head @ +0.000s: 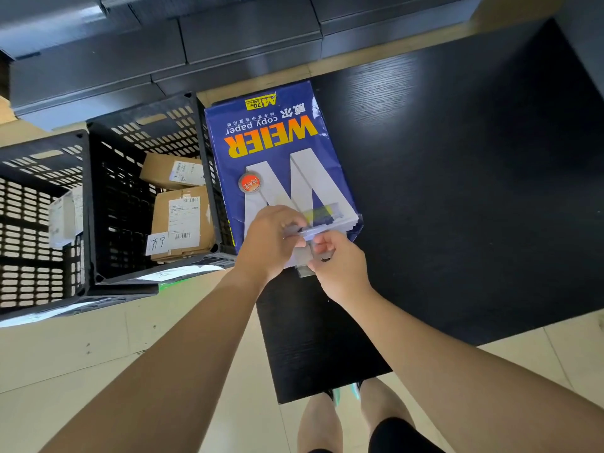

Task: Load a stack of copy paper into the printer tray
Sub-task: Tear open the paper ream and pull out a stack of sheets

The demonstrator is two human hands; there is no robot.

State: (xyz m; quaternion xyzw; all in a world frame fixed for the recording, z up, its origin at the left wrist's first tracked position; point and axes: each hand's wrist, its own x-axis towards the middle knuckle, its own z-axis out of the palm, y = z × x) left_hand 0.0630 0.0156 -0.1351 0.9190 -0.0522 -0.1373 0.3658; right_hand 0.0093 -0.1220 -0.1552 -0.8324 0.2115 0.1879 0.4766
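WEIER copy paper ream [281, 165] flat on black worktop [457, 191], wrapper open at near end. Left hand [269, 238] and right hand [338, 261] both pinching exposed sheet edges there. Likely heavy, floppy, slick; support underneath. Black crate [130, 204] with parcels just left of grip. Printer tray not visible.

1. The ream of copy paper [281, 158] lies on the table [457, 191], at its left edge.
2. I see both hands at the ream's near end: left hand [268, 240] beside right hand [340, 259], nearly touching.
3. Left of the ream, touching it, stands a crate [98, 204] holding two parcels [181, 220], one behind the other.
4. A second crate [39, 223] stands further left.
5. Stacked boxes [163, 53] lie behind everything.
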